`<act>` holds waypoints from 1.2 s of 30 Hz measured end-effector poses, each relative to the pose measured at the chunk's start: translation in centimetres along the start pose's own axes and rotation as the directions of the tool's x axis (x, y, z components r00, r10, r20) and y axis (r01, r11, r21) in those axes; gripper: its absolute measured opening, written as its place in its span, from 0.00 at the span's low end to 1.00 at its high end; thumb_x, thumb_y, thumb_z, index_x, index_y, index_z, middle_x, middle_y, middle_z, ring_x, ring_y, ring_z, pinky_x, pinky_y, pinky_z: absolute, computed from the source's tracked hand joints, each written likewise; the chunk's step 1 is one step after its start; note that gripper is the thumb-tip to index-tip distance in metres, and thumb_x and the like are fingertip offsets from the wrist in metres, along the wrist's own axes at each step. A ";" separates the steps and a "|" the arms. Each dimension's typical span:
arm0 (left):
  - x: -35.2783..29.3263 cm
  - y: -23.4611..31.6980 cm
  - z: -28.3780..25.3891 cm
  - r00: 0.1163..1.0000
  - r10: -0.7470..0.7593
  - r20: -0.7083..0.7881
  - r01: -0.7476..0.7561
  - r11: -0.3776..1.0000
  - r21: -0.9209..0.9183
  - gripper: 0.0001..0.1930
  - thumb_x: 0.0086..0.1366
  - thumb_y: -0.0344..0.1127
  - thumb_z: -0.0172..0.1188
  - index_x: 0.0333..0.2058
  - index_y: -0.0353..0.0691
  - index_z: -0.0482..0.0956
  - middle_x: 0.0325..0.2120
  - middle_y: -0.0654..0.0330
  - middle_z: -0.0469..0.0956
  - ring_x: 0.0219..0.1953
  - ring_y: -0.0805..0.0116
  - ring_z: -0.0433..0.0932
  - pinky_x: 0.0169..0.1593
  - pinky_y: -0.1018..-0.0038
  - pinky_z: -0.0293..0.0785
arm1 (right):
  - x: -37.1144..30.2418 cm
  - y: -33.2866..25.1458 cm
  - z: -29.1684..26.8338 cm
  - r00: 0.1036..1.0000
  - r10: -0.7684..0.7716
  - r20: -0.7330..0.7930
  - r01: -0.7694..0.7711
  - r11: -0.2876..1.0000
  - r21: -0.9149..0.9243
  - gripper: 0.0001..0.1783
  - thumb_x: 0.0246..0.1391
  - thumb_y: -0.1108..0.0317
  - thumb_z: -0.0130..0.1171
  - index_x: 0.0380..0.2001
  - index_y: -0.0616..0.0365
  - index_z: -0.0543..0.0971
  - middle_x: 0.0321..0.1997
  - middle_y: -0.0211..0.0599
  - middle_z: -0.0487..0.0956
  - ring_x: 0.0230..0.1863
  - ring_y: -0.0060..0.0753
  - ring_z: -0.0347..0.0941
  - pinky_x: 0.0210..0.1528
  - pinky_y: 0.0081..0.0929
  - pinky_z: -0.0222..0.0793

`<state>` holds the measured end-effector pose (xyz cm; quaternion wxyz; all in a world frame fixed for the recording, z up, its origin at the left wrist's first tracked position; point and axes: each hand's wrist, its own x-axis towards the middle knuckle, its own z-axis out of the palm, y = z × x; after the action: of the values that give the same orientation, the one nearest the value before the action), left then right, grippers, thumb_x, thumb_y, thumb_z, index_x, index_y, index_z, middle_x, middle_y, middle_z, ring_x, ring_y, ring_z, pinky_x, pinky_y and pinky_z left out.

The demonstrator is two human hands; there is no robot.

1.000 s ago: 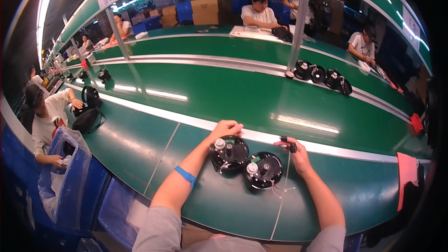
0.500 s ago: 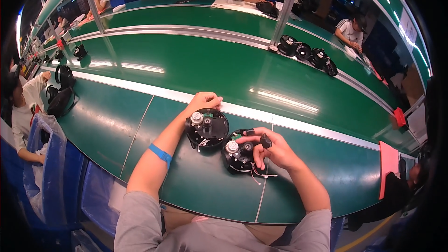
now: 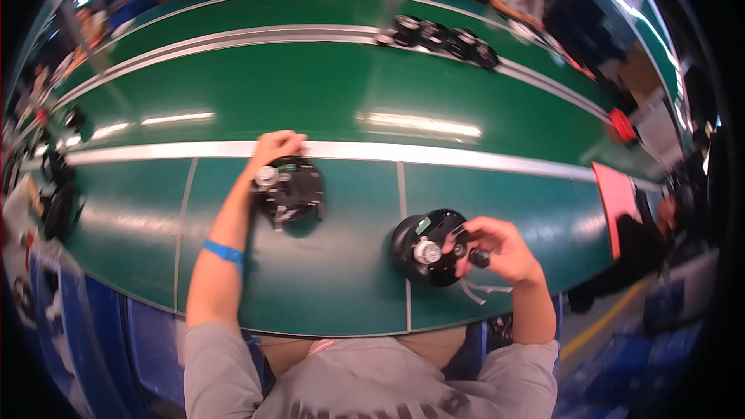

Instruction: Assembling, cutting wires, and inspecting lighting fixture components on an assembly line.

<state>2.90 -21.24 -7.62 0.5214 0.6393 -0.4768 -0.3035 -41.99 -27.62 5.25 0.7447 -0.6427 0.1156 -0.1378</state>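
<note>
Two black round housings sit on the green bench (image 3: 334, 279): the left housing (image 3: 291, 194) just left of centre, the right housing (image 3: 428, 244) right of centre and well apart from it. Fingers and thumb of the right hand (image 3: 500, 250) close around the raised post on the right housing; the left hand (image 3: 279, 145) is loosely curled by the left housing's far edge, and I cannot tell whether it grips anything. Thin white wires (image 3: 497, 289) trail from the right housing below the right hand, so a careless turn could snag or tug them, and a pinch on the post alone could let the housing tip. Above, a pale metal rail (image 3: 349, 153) crosses the frame as a low barrier. More black round units (image 3: 434, 36) line the upper right; a pink sheet (image 3: 615, 202) and a co-worker's dark sleeve (image 3: 617, 264) crowd the right side.
</note>
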 end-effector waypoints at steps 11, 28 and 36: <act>-0.2 0.5 0.1 0.996 -0.037 -0.082 0.042 0.997 0.060 0.17 0.67 0.43 0.57 0.24 0.37 0.76 0.20 0.67 0.75 0.25 0.80 0.69 0.30 0.82 0.65 | -27.9 1.7 -4.6 0.380 -0.313 -0.870 0.492 0.865 -0.096 0.15 0.64 0.59 0.45 0.43 0.61 0.71 0.32 0.46 0.76 0.16 0.22 0.63 0.13 0.13 0.58; -0.7 0.1 0.4 0.988 -0.050 -0.146 0.053 0.998 0.020 0.17 0.66 0.46 0.57 0.26 0.38 0.77 0.20 0.67 0.73 0.23 0.80 0.67 0.28 0.82 0.61 | -33.8 28.7 -19.5 -0.038 0.186 -0.982 0.493 0.858 0.143 0.19 0.59 0.59 0.45 0.47 0.60 0.70 0.51 0.42 0.74 0.49 0.46 0.72 0.55 0.40 0.69; -0.8 1.5 1.1 0.989 -0.056 -0.138 0.066 0.995 0.076 0.17 0.67 0.45 0.57 0.25 0.38 0.78 0.21 0.66 0.75 0.25 0.80 0.67 0.31 0.81 0.63 | -34.3 33.6 -17.3 -0.192 0.279 -0.941 0.319 0.924 0.209 0.12 0.57 0.70 0.44 0.43 0.59 0.72 0.50 0.39 0.74 0.50 0.47 0.73 0.53 0.47 0.73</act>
<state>1.21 -20.91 -6.54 0.5170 0.6932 -0.4321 -0.2556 -78.24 -26.94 -30.68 0.4838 -0.1403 0.6073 -0.6143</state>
